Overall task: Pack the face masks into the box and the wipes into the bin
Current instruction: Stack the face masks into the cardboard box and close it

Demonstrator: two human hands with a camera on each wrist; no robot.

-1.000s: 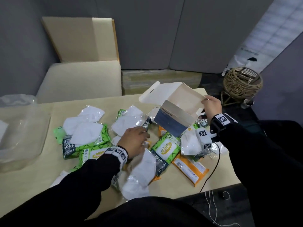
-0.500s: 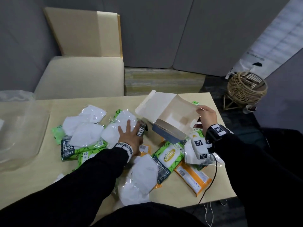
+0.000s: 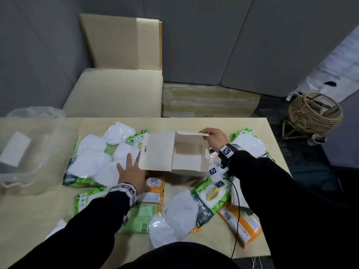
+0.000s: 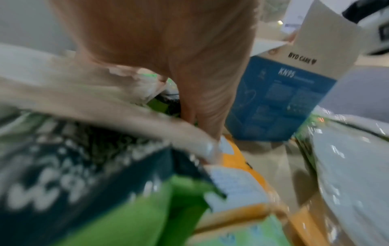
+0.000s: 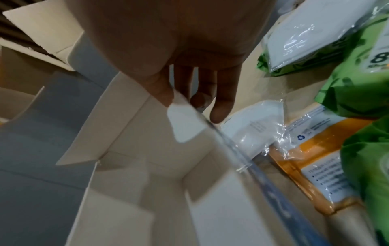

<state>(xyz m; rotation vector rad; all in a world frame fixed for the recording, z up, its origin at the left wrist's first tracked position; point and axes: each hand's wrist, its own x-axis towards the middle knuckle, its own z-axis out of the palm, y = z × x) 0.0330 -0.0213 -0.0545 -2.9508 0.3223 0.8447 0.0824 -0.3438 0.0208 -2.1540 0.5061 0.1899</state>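
1. Bench (image 3: pixel 35 216): carries all the stock, loose around the box.
2. Bin (image 3: pixel 29 152): clear, well left of the box; holds no wipes.
3. Box (image 3: pixel 186 154): tilted a second ago, now upright, mouth up, empty, so ready for loading.
4. Wipes (image 3: pixel 210 199): green and orange packs left of, in front of and right of the box.
5. Face masks (image 3: pixel 91 162): mostly heaped left of the box.
6. Left hand (image 3: pixel 131 172): has reached the heap; fingers spread flat, gripping nothing.
7. Right hand (image 3: pixel 214 137): fingers pinch the box's far flap.
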